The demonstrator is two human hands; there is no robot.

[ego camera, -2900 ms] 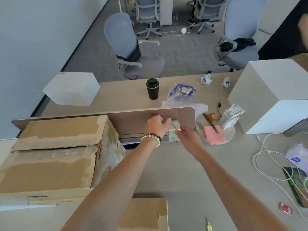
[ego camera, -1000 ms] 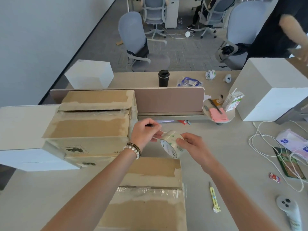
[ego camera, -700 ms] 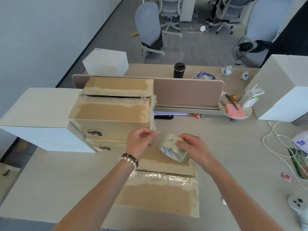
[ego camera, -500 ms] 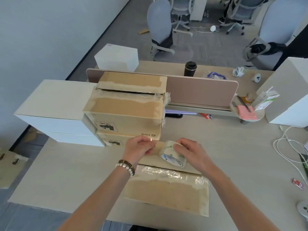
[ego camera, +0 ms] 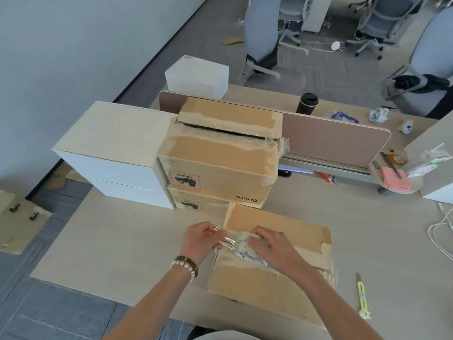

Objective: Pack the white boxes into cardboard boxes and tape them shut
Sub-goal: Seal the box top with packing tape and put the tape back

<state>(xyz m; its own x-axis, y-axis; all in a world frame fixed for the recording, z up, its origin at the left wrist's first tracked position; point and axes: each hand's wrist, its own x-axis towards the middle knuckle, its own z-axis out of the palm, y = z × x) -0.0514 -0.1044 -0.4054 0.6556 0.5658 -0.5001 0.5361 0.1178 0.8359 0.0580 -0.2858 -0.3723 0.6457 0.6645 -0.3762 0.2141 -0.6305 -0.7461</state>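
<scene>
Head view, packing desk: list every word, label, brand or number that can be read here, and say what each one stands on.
"PICO", upside down, on the front of the upper cardboard box.
"UN 3481", upside down, in a red hatched label on that same box.
A similar label on the lower cardboard box: too blurred to read.
Green letters on the tape roll: partly hidden, not readable.
Print on the carton at right: too small.

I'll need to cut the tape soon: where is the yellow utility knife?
In the head view, the yellow utility knife lies on the desk at the person's right, just beyond the right edge of the near cardboard box.
</scene>
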